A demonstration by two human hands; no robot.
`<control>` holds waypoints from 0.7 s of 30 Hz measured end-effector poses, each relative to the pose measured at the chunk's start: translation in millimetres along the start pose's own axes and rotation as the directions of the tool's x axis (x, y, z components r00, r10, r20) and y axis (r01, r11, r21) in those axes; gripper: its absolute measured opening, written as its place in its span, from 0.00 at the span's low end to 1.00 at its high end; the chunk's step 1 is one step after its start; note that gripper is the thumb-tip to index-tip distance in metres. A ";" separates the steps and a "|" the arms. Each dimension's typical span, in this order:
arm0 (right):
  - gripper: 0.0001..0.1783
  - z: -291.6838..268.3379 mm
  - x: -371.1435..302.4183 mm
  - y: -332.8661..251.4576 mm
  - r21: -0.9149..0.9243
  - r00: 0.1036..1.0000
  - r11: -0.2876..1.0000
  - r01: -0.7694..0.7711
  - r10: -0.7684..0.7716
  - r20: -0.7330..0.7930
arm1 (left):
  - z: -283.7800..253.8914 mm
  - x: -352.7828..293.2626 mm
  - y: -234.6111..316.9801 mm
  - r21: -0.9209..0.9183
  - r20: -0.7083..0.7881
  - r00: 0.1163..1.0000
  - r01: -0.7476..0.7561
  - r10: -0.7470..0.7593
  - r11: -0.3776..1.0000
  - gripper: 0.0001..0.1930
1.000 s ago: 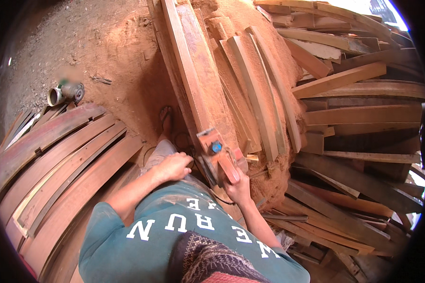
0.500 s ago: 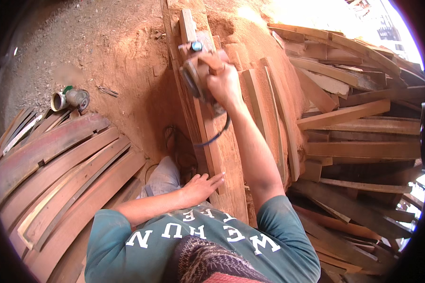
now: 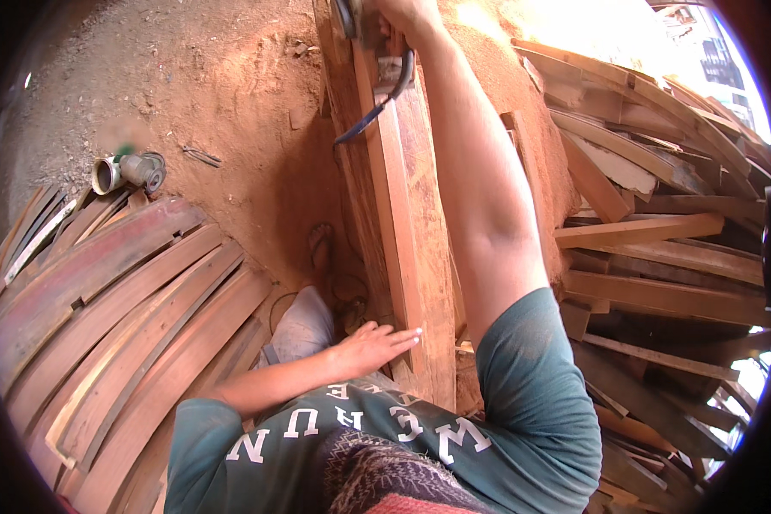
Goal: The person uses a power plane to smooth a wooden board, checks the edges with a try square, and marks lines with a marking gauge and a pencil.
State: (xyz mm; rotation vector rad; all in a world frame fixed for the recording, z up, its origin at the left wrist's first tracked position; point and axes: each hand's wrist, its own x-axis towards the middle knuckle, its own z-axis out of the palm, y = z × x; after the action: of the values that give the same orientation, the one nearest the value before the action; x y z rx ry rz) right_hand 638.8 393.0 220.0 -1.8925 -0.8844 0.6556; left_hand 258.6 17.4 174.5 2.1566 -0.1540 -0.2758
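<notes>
At the top edge my right hand [image 3: 409, 19] is closed round the grip of an electric planer [image 3: 370, 32], which is partly cut off by the picture's edge. A dark blue power cord [image 3: 370, 118] loops back from it. Beneath the planer, a long narrow wood strip [image 3: 394, 197] lies lengthwise on a thick wooden beam [image 3: 435, 283]. My left hand [image 3: 370, 349] rests open near the strip's near end, fingers stretched out and fingertips on the wood. My right arm reaches far forward along the beam's right side.
Curved planks [image 3: 137, 317] are stacked at the left. Beyond them a second power tool [image 3: 146, 171] and pliers [image 3: 201, 156] lie on the dusty ground. A heap of loose boards [image 3: 660, 287] fills the right side, beside sawdust [image 3: 535, 128]. My bare foot [image 3: 319, 240] shows left of the beam.
My right hand has pushed the planer forward along the strip, away from me, to the top edge. My left hand stays at the strip's near end.
</notes>
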 end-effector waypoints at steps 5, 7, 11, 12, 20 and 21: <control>0.09 -38.9 -150.3 -4.4 -0.185 0.995 0.983 -0.004 0.022 0.096 | -60.5 9.6 -8.0 0.001 -0.453 0.884 0.126 -0.112 0.992 0.25; 0.32 -53.4 -232.6 26.1 -0.242 0.974 0.943 0.227 -0.224 0.042 | -86.0 10.4 -4.5 -0.020 -0.582 0.801 0.160 -0.142 0.987 0.20; 0.25 -103.2 -436.8 81.5 -0.296 0.996 0.955 0.022 0.006 0.092 | -82.8 4.5 32.1 -0.059 -0.654 0.744 0.126 -0.134 0.990 0.12; 0.19 -113.6 -487.4 81.9 -0.300 0.996 0.954 -0.010 0.036 0.081 | -72.4 0.9 44.8 -0.075 -0.599 0.792 0.085 -0.113 0.994 0.11; 0.13 -162.0 -701.8 69.8 -0.162 0.924 0.913 -0.374 0.382 0.024 | 34.9 -25.9 104.3 -0.274 0.167 0.986 0.033 0.014 0.961 0.16; 0.13 -158.4 -691.5 68.7 -0.139 0.925 0.916 -0.376 0.381 0.007 | 43.1 -25.4 104.1 -0.267 0.175 0.984 0.023 0.025 0.963 0.16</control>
State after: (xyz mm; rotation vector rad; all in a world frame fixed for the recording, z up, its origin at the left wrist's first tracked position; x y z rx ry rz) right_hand 361.5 -260.6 283.1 -2.2072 -0.5953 0.8797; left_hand 222.5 -70.2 240.4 1.8615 -0.2068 -0.4619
